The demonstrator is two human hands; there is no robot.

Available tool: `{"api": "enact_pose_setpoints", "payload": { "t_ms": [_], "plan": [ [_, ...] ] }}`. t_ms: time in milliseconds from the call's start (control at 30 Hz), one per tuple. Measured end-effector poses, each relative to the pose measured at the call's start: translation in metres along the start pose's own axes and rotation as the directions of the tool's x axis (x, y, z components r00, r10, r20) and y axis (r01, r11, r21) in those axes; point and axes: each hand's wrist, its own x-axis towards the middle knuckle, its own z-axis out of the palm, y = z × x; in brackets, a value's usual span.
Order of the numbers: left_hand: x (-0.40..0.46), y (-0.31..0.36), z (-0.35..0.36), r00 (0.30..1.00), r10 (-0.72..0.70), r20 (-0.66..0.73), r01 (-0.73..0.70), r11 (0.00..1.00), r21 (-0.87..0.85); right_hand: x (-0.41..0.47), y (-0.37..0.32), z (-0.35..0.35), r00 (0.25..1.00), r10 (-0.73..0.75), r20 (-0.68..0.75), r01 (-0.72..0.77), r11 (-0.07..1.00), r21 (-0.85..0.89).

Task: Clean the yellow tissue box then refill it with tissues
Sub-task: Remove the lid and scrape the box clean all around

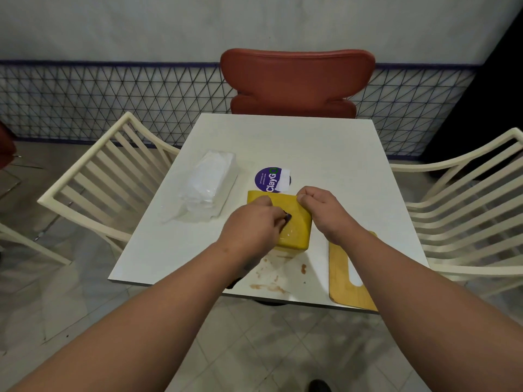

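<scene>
Both forearms are reaching over the counter [325,142]; the left hand [254,222] is pinching a dark cloth [286,217] against the yellow tissue box [297,233], and the right hand [322,207] is gripping its far corner. Cleaning is seemingly underway, while the wrapped tissues [206,182] are lying unopened nearby, so refilling is not begun.

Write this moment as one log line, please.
step: cleaning | left hand: wiping yellow tissue box | right hand: steadying box | tissue pack: unopened, left | table: brown smears
</scene>
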Motion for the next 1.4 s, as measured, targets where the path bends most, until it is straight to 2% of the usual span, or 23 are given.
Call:
{"api": "enact_pose_setpoints", "payload": {
  "t_ms": [167, 300, 333, 467, 633, 767, 933, 1100, 1267, 1400],
  "plan": [
    [0.017, -0.013, -0.012, 0.991, -0.102, -0.091, 0.101, 0.995, -0.012, 0.0, 0.001, 0.001, 1.0, -0.014, -0.016, 0.014, 1.0, -0.003],
    [0.004, 0.003, -0.003, 0.998, 0.054, 0.034, -0.055, 0.998, 0.016, 0.0, 0.001, 0.001, 1.0, -0.018, -0.004, 0.018, 1.0, -0.004],
    [0.005, 0.002, -0.003, 0.997, 0.066, 0.043, -0.067, 0.998, 0.014, 0.0, 0.001, 0.001, 1.0, -0.019, -0.006, 0.019, 1.0, -0.009],
    [0.015, -0.01, -0.01, 0.998, -0.051, -0.04, 0.052, 0.998, 0.019, 0.0, 0.0, 0.001, 1.0, -0.015, -0.016, 0.015, 1.0, 0.0],
    [-0.005, 0.006, -0.003, 0.991, 0.097, 0.09, -0.1, 0.995, 0.021, 0.0, 0.0, 0.0, 1.0, -0.027, -0.005, 0.027, 1.0, -0.007],
    [0.003, -0.009, -0.004, 0.999, -0.028, -0.017, 0.028, 0.999, 0.018, 0.001, 0.0, 0.0, 1.0, -0.016, -0.018, 0.016, 1.0, -0.011],
    [-0.013, 0.008, 0.002, 0.987, 0.115, 0.114, -0.116, 0.993, -0.004, -0.001, -0.002, -0.001, 1.0, -0.021, -0.004, 0.021, 1.0, -0.013],
    [0.0, -0.006, -0.005, 1.0, -0.018, -0.004, 0.018, 0.999, 0.026, -0.002, -0.001, -0.001, 1.0, -0.01, -0.012, 0.01, 1.0, -0.023],
    [-0.011, 0.015, -0.001, 0.984, 0.122, 0.127, -0.124, 0.992, 0.01, -0.003, -0.002, -0.001, 1.0, -0.019, 0.0, 0.019, 1.0, -0.01],
    [0.02, -0.005, -0.015, 0.998, -0.056, -0.028, 0.056, 0.998, 0.019, -0.004, -0.003, -0.001, 1.0, -0.01, 0.005, 0.01, 1.0, -0.004]
  ]
}}
